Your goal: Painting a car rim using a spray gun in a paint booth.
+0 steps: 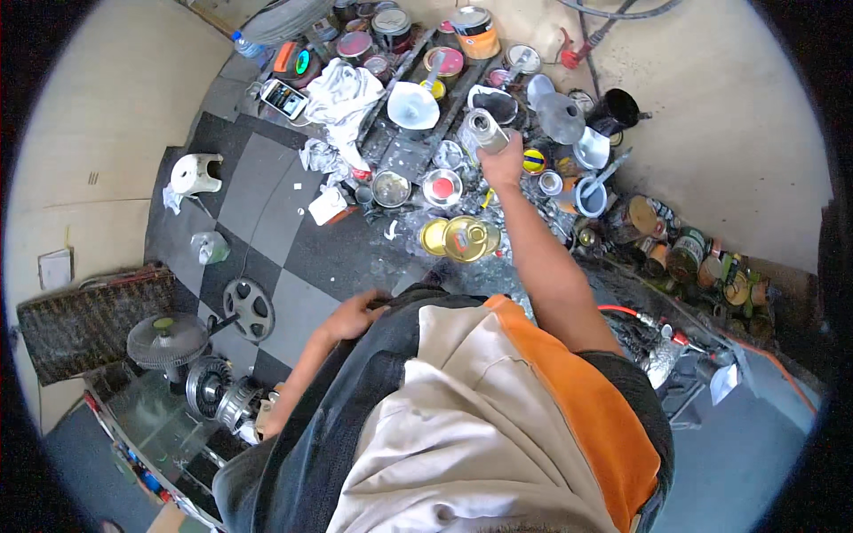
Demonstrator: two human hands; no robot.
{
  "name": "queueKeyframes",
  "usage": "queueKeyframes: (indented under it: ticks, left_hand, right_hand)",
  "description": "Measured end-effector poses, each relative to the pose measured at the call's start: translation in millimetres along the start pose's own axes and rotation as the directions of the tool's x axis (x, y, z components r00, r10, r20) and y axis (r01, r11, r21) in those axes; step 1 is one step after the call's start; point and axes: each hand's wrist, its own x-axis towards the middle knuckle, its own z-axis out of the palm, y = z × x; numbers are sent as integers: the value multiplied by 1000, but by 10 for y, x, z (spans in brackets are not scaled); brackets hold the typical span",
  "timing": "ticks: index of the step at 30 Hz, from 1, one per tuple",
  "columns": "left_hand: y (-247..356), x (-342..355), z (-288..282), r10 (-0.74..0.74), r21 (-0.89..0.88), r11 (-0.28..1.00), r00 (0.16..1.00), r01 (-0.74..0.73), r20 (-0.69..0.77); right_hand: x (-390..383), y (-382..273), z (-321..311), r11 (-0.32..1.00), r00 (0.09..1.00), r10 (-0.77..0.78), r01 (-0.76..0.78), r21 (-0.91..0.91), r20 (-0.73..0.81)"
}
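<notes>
My right hand reaches forward over a cluttered work surface, its fingers wrapped round a silver-grey cylindrical container. What is inside the container cannot be made out. Just beyond it lies a dark-lined white bowl, and a yellow-topped round tin is at its right. Below the wrist stand a gold-coloured tin and a round tin with a red centre. My left hand rests by my waist against the dark side of my shirt, with fingers extended and nothing visible in them.
Paint tins, including an orange-banded can, crowd the back. A white cloth and a phone lie left of them. On the left are a white stool and a fan. Several jars line the right edge.
</notes>
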Motion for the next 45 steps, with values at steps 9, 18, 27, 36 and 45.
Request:
queueKeyframes:
  ticks: [9,18,27,36,45]
  left_hand:
    - [111,-250,43,-102,-136,986,992,92,-69]
    - [132,364,45,-38,-15,999,989,41,141]
    - [1166,1535,534,141,390,828,822,-403,551]
    - [2889,2550,3041,485,243,572,562,-784,671]
    - [3400,2867,4595,557,102,713,648,-694,520]
  right_hand:
    - [291,254,40,987,991,-108,117,-112,81]
    - [-285,532,-347,983,984,-170,173,-64,55]
    - [-3509,1666,-1919,953,764,247,-78,-294,596]
    - [-4540,1496,-3164,511,494,814,-859,29,305]
    - [-5410,1865,-3308,413,481,877,-770,487,16]
